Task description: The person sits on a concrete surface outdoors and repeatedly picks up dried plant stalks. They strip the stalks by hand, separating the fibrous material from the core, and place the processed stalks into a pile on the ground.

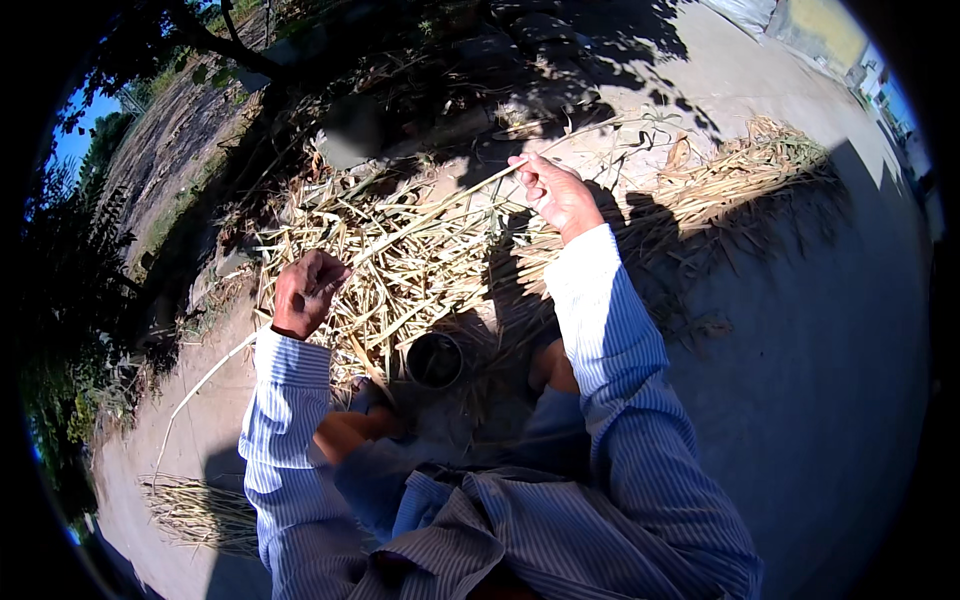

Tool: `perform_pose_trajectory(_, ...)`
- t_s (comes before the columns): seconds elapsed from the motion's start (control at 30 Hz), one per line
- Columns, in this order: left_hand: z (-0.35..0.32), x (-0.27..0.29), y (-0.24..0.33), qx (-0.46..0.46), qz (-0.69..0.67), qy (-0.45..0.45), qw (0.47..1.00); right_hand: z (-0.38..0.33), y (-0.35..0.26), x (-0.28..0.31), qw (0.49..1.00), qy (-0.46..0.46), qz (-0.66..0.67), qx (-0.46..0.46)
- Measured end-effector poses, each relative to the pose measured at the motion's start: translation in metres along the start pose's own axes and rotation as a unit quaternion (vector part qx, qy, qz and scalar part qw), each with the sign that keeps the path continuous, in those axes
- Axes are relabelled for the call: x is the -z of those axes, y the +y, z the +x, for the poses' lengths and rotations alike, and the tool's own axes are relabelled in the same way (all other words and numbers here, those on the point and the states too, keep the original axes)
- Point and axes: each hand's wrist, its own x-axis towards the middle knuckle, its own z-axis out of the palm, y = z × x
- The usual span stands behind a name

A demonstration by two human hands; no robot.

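Note:
A long, thin, pale dry stalk point(440, 212) stretches slantwise between my hands above a heap of straw-coloured stalk pieces point(420, 280). At its upper part, my right hand point(556, 198) pinches it between thumb and fingers, and its thin leafy end runs on beyond that hand. My left hand point(306, 292) is closed around the lower part. Behind the left wrist, a pale length point(205, 380) curves down to the ground at the left; I cannot tell whether it belongs to the same stalk.
Between my feet stands a small dark round pot point(436, 386). A bundle of long dry stalks point(725, 185) lies at the right, and a smaller bundle point(200, 512) at the lower left. Shaded bushes and a tree branch point(225, 45) border the far left; pale concrete ground point(800, 330) spreads right.

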Motion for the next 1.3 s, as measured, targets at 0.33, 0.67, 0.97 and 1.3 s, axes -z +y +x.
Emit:
perform_pose_trajectory(0.33,-0.002,-0.005,-0.002,-0.007,0.085,-0.05,0.995,-0.016,0.043,-0.048,0.995,0.026,-0.086,0.043)
perform_pose_trajectory(0.67,-0.069,0.08,-0.105,0.007,0.295,-0.027,0.955,0.004,-0.006,0.01,0.973,0.18,-0.03,0.142)
perform_pose_trajectory(0.97,-0.009,-0.008,0.007,-0.149,0.113,0.029,0.982,-0.017,0.042,-0.056,0.994,0.073,-0.064,0.047)
perform_pose_trajectory(1.3,0.008,-0.02,-0.005,-0.1,0.118,0.027,0.988,-0.003,0.033,-0.04,0.988,0.148,0.013,0.036)
